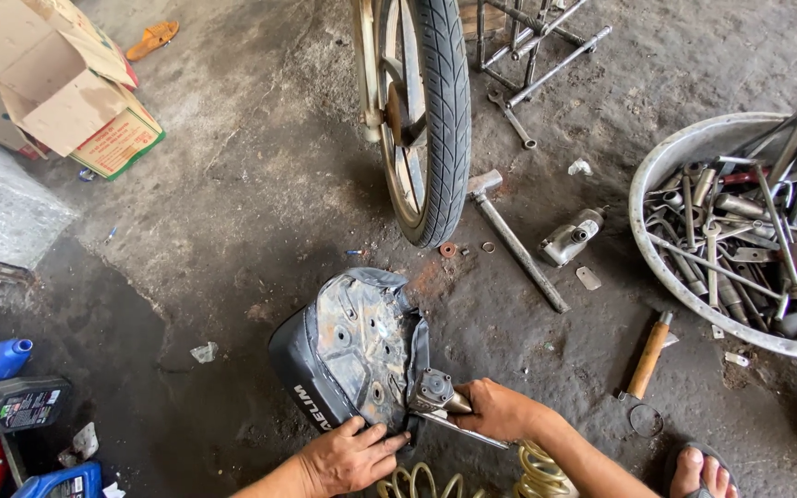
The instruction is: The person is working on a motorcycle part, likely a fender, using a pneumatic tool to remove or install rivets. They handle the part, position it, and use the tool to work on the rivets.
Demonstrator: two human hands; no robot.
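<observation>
Workshop floor, seen from above. An upturned seat (pixel 348 346) lies on the concrete floor (pixel 232 212), its rusted base pan facing up, just in front of a wheel (pixel 426 111). The left hand (pixel 348 456) lies flat on the seat's near edge, fingers spread and pressing down. The right hand (pixel 500 410) is closed around an air tool (pixel 435 392), whose nose meets the pan's right edge; a coiled yellow hose (pixel 472 480) trails from it toward the person. A hammer (pixel 648 355), a long wrench (pixel 518 240) and a basin (pixel 657 166) full of tools lie to the right; oil bottles (pixel 11 397) stand at far left.

Risks, as judged: the seat rests only on its padding, so the tool's torque may spin or shift it under the flat palm. The left fingertips lie close to the tool's nose, and a slip could strike them. A bare foot (pixel 703 470) sits near the hose.
</observation>
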